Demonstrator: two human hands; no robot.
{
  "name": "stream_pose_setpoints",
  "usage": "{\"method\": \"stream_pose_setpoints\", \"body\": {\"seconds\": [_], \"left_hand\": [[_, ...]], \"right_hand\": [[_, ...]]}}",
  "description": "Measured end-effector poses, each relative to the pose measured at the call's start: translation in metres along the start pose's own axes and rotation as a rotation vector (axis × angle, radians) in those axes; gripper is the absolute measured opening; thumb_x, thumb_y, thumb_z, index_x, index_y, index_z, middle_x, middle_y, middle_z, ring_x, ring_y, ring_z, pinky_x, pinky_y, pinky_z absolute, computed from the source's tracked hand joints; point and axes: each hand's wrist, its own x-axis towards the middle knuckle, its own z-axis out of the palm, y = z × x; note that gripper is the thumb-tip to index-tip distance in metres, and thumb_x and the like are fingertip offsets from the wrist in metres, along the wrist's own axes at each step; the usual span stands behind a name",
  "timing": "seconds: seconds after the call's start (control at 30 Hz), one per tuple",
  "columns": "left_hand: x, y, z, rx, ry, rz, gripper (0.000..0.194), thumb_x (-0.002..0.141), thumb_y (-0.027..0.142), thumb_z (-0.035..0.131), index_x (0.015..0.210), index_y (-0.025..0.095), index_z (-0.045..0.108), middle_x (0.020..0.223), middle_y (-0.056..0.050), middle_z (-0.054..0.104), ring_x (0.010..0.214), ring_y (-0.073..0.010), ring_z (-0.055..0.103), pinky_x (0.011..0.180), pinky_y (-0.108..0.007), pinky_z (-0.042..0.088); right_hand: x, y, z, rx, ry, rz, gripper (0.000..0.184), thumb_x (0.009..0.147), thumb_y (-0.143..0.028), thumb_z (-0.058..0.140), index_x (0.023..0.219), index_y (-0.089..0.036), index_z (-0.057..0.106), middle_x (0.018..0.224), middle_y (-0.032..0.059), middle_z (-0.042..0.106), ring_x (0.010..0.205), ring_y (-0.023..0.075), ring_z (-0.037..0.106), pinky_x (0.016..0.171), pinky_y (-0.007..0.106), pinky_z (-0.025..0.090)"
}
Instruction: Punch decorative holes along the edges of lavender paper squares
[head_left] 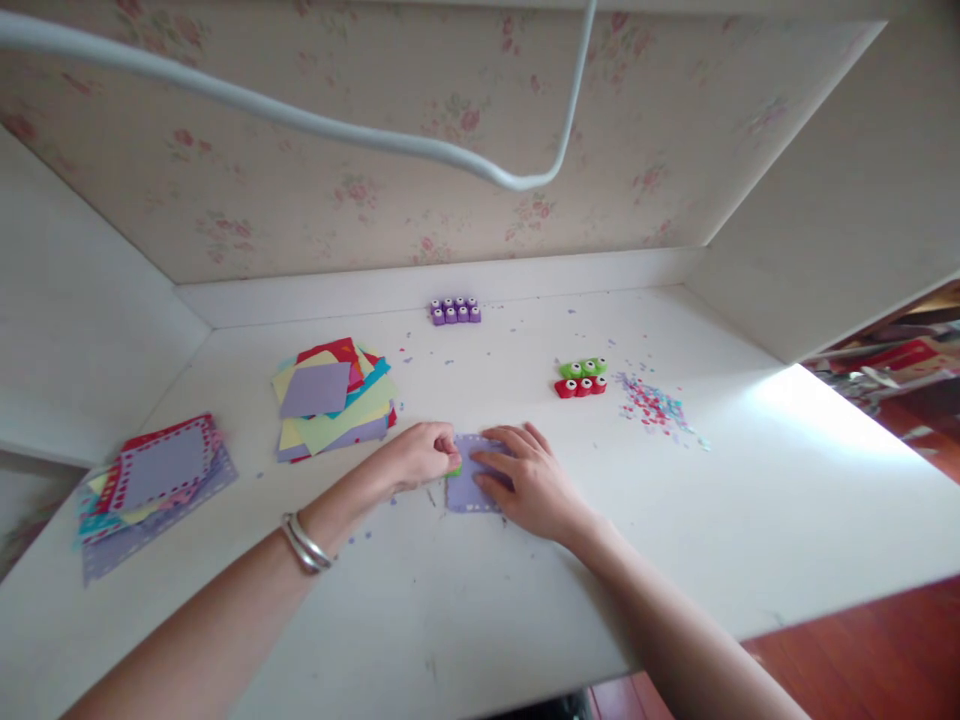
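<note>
Head view: purple paper (pixel 463 497) lies on the table (pixel 480 610), left hand (pixel 426 456) clamped on a green punch (pixel 454 470) at its left edge, right hand (pixel 531 482) spread over it; likely light, easily creased, best pressed near edges.

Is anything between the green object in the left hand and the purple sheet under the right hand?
Nothing visible: the green object, partly hidden by the left hand, sits at the left edge of the purple sheet. The right hand reaches over the sheet from the right.

Eight purple punches (pixel 451 316), two paper piles (pixel 330 425)
</note>
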Motion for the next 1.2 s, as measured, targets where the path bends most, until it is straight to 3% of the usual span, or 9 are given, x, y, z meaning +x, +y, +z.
{"method": "stream_pose_setpoints", "body": {"seconds": [0.13,0.27,0.4,0.53,0.73,0.83,0.93,1.07,1.2], "left_hand": [[-0.007,0.014,-0.004,-0.025,-0.035,-0.046,0.008,0.064,0.023,0.062,0.067,0.017,0.057,0.053,0.006,0.046,0.043,-0.0072,0.036,0.041,-0.019,0.025],[-0.019,0.02,-0.008,-0.084,-0.051,-0.006,0.015,0.065,0.028,0.064,0.071,0.017,0.057,0.059,0.004,0.051,0.047,-0.0084,0.043,0.041,-0.018,0.033],[-0.028,0.01,-0.011,-0.159,-0.066,0.061,0.028,0.07,0.042,0.065,0.08,0.016,0.062,0.078,-0.001,0.062,0.064,-0.013,0.056,0.05,-0.02,0.046],[-0.035,-0.006,-0.018,-0.208,-0.061,0.109,0.035,0.075,0.047,0.063,0.091,0.016,0.069,0.088,-0.005,0.067,0.072,-0.0155,0.061,0.056,-0.022,0.049],[-0.041,-0.031,-0.037,0.096,0.18,0.207,0.033,0.086,0.045,0.054,0.094,0.021,0.074,0.093,-0.006,0.071,0.071,-0.0174,0.065,0.063,-0.025,0.051],[-0.044,-0.042,-0.037,0.258,0.361,0.258,0.033,0.087,0.046,0.054,0.098,0.023,0.075,0.097,-0.007,0.069,0.085,-0.021,0.067,0.073,-0.027,0.052],[-0.043,-0.048,-0.033,0.378,0.419,0.255,0.032,0.085,0.045,0.057,0.103,0.024,0.073,0.1,-0.006,0.069,0.078,-0.0201,0.067,0.071,-0.027,0.052],[-0.028,-0.038,-0.034,0.425,0.374,0.255,0.028,0.087,0.038,0.054,0.103,0.023,0.072,0.101,-0.004,0.071,0.071,-0.0169,0.065,0.073,-0.027,0.051],[0.009,-0.001,-0.036,0.348,0.303,0.328,0.031,0.088,0.035,0.054,0.111,0.022,0.07,0.112,-0.003,0.071,0.08,-0.0162,0.067,0.079,-0.025,0.051]], "right_hand": [[-0.001,-0.001,0.002,0.0,0.021,-0.015,0.023,0.089,-0.03,0.06,0.11,-0.028,0.07,0.127,0.0083,0.06,0.119,0.024,0.053,0.11,0.052,0.026],[-0.004,-0.002,0.002,-0.017,0.035,-0.019,0.023,0.088,-0.031,0.061,0.11,-0.029,0.07,0.128,0.0078,0.06,0.119,0.0231,0.054,0.11,0.051,0.026],[-0.004,-0.002,0.003,-0.025,0.058,-0.018,0.024,0.087,-0.031,0.062,0.11,-0.03,0.07,0.127,0.0074,0.061,0.118,0.0229,0.055,0.11,0.051,0.026],[-0.004,-0.001,0.004,-0.006,0.056,-0.018,0.024,0.087,-0.033,0.063,0.109,-0.029,0.07,0.125,0.0079,0.062,0.117,0.0232,0.056,0.109,0.051,0.028],[-0.003,-0.001,0.002,0.034,0.038,0.005,0.024,0.087,-0.034,0.063,0.11,-0.03,0.069,0.127,0.0066,0.061,0.119,0.0231,0.054,0.11,0.052,0.025],[-0.003,-0.001,0.002,0.039,0.034,0.002,0.023,0.088,-0.033,0.062,0.11,-0.029,0.069,0.126,0.0066,0.061,0.119,0.0231,0.053,0.11,0.051,0.025],[-0.004,-0.001,0.002,0.035,0.042,-0.006,0.023,0.089,-0.032,0.061,0.11,-0.029,0.069,0.126,0.0068,0.061,0.12,0.0231,0.053,0.11,0.05,0.026],[-0.003,0.001,0.002,0.038,0.051,-0.006,0.024,0.088,-0.032,0.062,0.111,-0.029,0.068,0.125,0.006,0.061,0.119,0.0228,0.052,0.111,0.048,0.024],[-0.002,0.003,0.002,0.048,0.05,-0.002,0.027,0.086,-0.031,0.064,0.113,-0.028,0.067,0.125,0.0061,0.061,0.12,0.0236,0.051,0.111,0.047,0.024]]}}
